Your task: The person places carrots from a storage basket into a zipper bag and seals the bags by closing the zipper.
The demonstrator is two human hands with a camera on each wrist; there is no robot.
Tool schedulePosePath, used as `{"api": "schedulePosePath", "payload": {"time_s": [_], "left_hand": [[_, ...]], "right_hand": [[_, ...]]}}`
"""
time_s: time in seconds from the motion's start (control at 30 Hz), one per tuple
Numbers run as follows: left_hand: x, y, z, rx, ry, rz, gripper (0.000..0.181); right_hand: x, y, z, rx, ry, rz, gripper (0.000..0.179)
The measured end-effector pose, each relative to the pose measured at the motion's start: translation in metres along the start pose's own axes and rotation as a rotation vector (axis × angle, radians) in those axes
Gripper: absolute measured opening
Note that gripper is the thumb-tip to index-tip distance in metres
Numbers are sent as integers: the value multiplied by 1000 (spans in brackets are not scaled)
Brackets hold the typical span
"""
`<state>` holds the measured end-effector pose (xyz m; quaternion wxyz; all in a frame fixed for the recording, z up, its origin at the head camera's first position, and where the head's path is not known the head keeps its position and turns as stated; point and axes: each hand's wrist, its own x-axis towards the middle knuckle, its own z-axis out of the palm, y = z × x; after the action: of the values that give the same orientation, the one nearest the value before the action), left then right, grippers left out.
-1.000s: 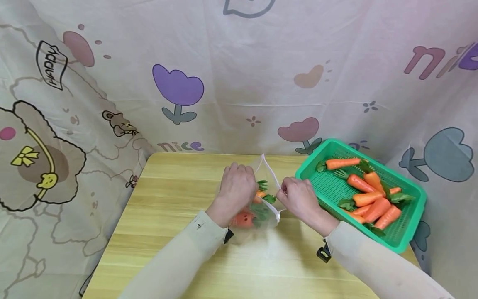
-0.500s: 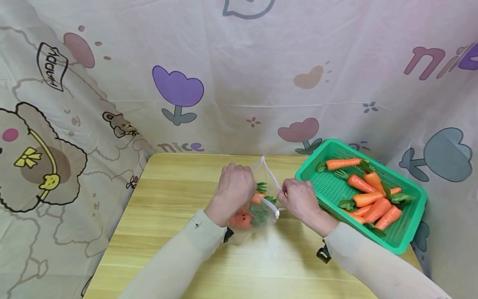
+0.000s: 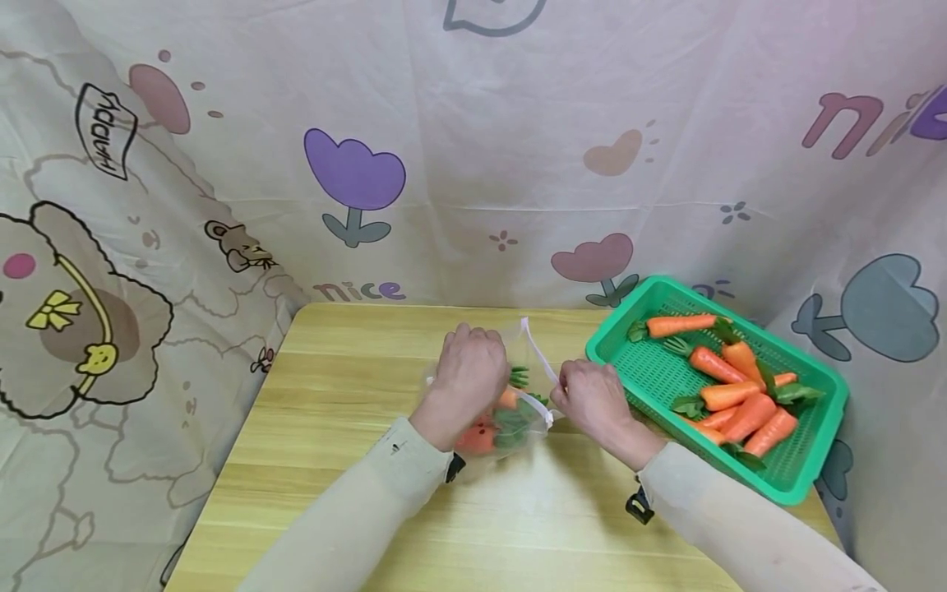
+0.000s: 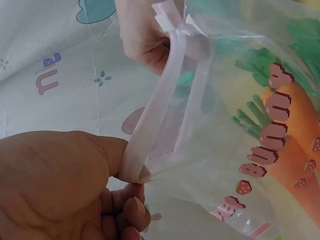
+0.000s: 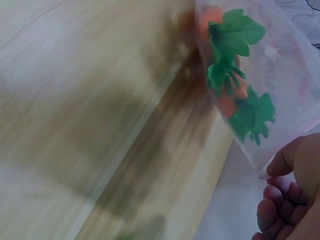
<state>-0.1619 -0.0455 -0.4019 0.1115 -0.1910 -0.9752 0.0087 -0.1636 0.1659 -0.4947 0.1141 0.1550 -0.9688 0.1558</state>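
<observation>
A clear zip bag (image 4: 215,160) with pink lettering and strawberry prints stands between both hands, several carrots (image 4: 297,107) with green tops inside it. Its pale pink zip strip (image 4: 155,120) gapes, so the mouth is parted. My left hand (image 3: 469,378) pinches one end of that strip between thumb and finger. On the opposite side, my right hand (image 3: 595,403) pinches the bag's top edge, as the right wrist view also shows at a corner. A whitish slider (image 4: 165,22) sits at the strip's far end, close to the right hand. In the head view the left hand covers part of the bag.
Right of the bag, a green plastic basket (image 3: 639,370) holds several more loose carrots (image 3: 747,415). It stands at the right side of the wooden table (image 3: 355,353). A printed cloth (image 3: 459,148) hangs right behind the table's back edge.
The bag's upper zip corner has sunk slightly, and the right hand has come down a little with it. Both hands keep their pinch on the bag; the basket stays put.
</observation>
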Motion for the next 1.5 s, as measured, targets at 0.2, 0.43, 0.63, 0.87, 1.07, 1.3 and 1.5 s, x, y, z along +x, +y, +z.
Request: {"api": "schedulePosePath", "payload": {"time_s": [0.2, 0.43, 0.63, 0.87, 1.07, 1.3, 1.5], "left_hand": [[2, 0, 1, 5, 33, -21, 25], [4, -1, 0, -34, -1, -40, 26], [5, -3, 1, -38, -30, -41, 26], [3, -5, 2, -40, 50, -16, 29], [2, -6, 3, -28, 89, -13, 33], [0, -5, 3, -40, 97, -15, 36], [-1, -4, 4, -35, 87, -14, 36]], "right_hand": [[-1, 2, 3, -2, -31, 24, 20], [-2, 5, 7, -17, -25, -8, 16], [1, 8, -2, -11, 40, -59, 11], [8, 32, -28, -89, 248, -204, 11], [15, 78, -54, -184, 399, -292, 5], [17, 142, -77, -335, 300, -289, 13], [17, 185, -90, -458, 149, -234, 26]]}}
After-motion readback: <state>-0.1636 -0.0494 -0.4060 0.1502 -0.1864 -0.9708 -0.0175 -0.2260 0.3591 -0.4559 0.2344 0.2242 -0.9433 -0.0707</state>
